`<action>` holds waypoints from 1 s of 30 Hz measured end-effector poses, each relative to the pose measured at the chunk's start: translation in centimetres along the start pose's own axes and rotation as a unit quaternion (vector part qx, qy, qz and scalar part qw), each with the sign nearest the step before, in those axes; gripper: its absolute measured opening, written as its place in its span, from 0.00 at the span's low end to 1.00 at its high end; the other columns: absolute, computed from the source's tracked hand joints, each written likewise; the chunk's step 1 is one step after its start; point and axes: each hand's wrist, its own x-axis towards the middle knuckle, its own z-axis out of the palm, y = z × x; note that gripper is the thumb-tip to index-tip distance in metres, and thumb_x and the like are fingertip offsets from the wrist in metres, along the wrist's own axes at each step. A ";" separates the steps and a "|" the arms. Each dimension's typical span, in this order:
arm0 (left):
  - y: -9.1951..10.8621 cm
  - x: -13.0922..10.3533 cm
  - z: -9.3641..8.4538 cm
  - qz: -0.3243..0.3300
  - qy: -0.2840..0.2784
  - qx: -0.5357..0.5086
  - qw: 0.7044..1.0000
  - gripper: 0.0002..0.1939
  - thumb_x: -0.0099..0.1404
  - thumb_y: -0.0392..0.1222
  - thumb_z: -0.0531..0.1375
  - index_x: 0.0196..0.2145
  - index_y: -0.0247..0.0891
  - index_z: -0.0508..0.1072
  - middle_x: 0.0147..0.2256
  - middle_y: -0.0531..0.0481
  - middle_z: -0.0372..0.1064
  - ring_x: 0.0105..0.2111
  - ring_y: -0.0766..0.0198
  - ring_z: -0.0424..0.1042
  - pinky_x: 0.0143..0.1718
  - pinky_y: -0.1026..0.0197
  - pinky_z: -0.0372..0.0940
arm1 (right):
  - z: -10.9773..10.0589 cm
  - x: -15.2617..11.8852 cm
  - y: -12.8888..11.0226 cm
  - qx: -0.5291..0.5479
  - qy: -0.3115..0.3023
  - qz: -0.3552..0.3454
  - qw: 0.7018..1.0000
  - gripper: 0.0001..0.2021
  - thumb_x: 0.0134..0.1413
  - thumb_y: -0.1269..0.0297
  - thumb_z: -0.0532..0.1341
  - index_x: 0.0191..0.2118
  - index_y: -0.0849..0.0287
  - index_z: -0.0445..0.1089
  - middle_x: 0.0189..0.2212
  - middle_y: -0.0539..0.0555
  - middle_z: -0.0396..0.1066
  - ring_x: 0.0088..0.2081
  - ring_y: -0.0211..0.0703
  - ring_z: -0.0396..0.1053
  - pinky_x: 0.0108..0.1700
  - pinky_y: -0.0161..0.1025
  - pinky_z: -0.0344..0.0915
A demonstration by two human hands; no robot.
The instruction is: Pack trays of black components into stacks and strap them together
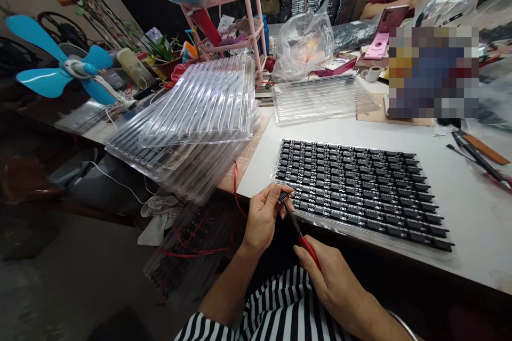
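Note:
My left hand (262,216) pinches a small black part (285,196) just off the near left corner of a tray. In my right hand (330,272) is a tool with red handles (309,251), its dark metal tip reaching up to the small part between my left fingertips. Rows of black electronic modules (352,186) fill the clear plastic tray, which lies on the white table top (472,224) in front of me. Its near edge runs close to the table's front edge.
Stacked clear trays (200,101) stand at the left, near a blue fan (78,66) and a pink rack (256,26). Another clear tray (320,101) lies behind. Tweezers-like tools (476,154) rest at the right. A person's arm (384,9) shows across the table.

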 end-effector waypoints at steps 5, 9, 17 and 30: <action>0.2 0.2 0.3 0.012 -0.002 -0.033 0.999 0.15 0.66 0.48 0.56 0.36 0.34 0.76 0.27 0.48 0.70 0.23 0.71 0.64 0.22 0.68 0.53 | -0.9 -0.5 -0.6 0.070 -0.041 0.016 0.997 0.18 0.65 0.51 0.45 0.30 0.58 0.60 0.26 0.49 0.62 0.28 0.36 0.58 0.32 0.35 0.57; 0.6 0.4 0.4 -0.003 -0.006 -0.069 0.998 0.15 0.64 0.49 0.58 0.35 0.33 0.76 0.30 0.46 0.72 0.22 0.72 0.64 0.20 0.69 0.51 | -1.8 -0.9 -1.1 0.147 -0.071 0.020 0.986 0.18 0.65 0.52 0.47 0.34 0.59 0.66 0.26 0.49 0.65 0.29 0.35 0.62 0.33 0.33 0.59; 0.9 0.1 0.7 -0.037 -0.019 -0.107 0.993 0.16 0.62 0.50 0.60 0.34 0.33 0.77 0.30 0.47 0.72 0.20 0.73 0.64 0.20 0.69 0.52 | -2.4 -0.8 -1.4 0.265 -0.115 0.015 0.957 0.22 0.64 0.52 0.47 0.28 0.61 0.66 0.22 0.52 0.67 0.25 0.36 0.62 0.29 0.34 0.60; 0.9 -0.3 1.1 -0.040 -0.029 -0.123 0.991 0.15 0.61 0.49 0.61 0.34 0.32 0.76 0.30 0.46 0.72 0.21 0.71 0.66 0.20 0.69 0.53 | -1.8 -1.0 -0.6 0.382 -0.128 -0.003 0.915 0.22 0.65 0.55 0.48 0.28 0.66 0.69 0.22 0.55 0.68 0.23 0.35 0.64 0.25 0.33 0.59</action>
